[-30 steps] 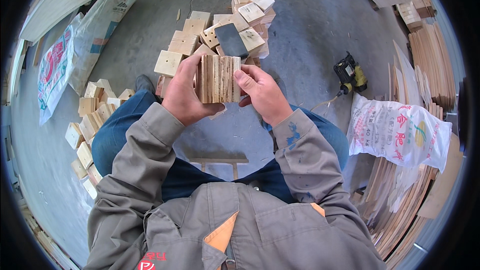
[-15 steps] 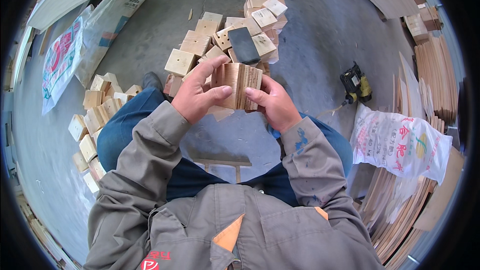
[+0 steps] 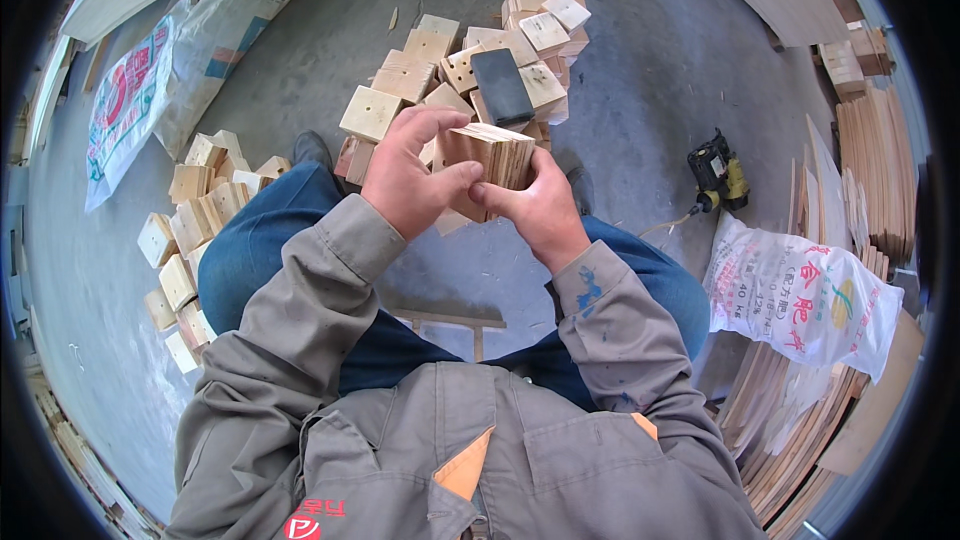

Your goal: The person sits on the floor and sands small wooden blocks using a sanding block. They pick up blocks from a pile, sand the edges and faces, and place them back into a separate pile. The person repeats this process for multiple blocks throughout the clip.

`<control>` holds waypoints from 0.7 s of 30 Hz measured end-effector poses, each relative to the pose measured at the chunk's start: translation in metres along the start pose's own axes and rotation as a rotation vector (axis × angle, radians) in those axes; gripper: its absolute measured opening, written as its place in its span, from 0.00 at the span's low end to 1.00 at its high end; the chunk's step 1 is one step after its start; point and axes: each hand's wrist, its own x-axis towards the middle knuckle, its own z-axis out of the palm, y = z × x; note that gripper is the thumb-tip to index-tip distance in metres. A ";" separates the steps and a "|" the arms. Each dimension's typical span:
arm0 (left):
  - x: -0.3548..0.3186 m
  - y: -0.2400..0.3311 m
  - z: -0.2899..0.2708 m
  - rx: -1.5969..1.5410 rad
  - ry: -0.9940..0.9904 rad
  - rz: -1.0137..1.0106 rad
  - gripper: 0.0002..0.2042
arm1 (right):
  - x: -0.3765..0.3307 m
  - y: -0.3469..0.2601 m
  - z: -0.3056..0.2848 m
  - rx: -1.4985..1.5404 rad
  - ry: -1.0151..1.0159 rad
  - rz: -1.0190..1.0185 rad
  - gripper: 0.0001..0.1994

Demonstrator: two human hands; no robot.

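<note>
Between my two hands is a layered wooden block, its stacked edges showing on top and at the right. My left hand grips its left side, thumb toward the near face and fingers over the far edge. On the right side my right hand is closed round it, the thumb reaching across the near face close to the left thumb. Just beyond lies a pile of wooden blocks, some with drilled holes. A dark flat rectangular pad rests on that pile.
More wooden blocks lie by my left knee. A black and yellow power tool with a hose sits on the floor to the right. A white printed sack covers part of stacked wooden strips. Other sacks lie far left.
The block has been tipped so more of its layered edge faces up. My right thumb has slid left across the near face, toward the left thumb.
</note>
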 end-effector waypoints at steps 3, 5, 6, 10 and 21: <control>0.004 0.007 -0.002 -0.067 -0.006 -0.177 0.22 | 0.001 -0.001 -0.002 -0.157 0.036 -0.050 0.42; 0.004 0.005 -0.002 -0.070 -0.017 -0.209 0.22 | 0.001 0.003 -0.002 -0.153 0.025 -0.056 0.42; 0.004 0.003 -0.002 -0.070 -0.022 -0.225 0.22 | 0.001 0.002 -0.002 -0.147 0.018 -0.047 0.43; 0.003 -0.011 0.001 -0.106 0.004 -0.222 0.20 | -0.001 0.002 -0.003 -0.129 0.000 -0.045 0.43; 0.006 -0.004 -0.001 -0.144 0.004 -0.230 0.23 | -0.004 -0.006 -0.002 -0.192 -0.001 -0.021 0.44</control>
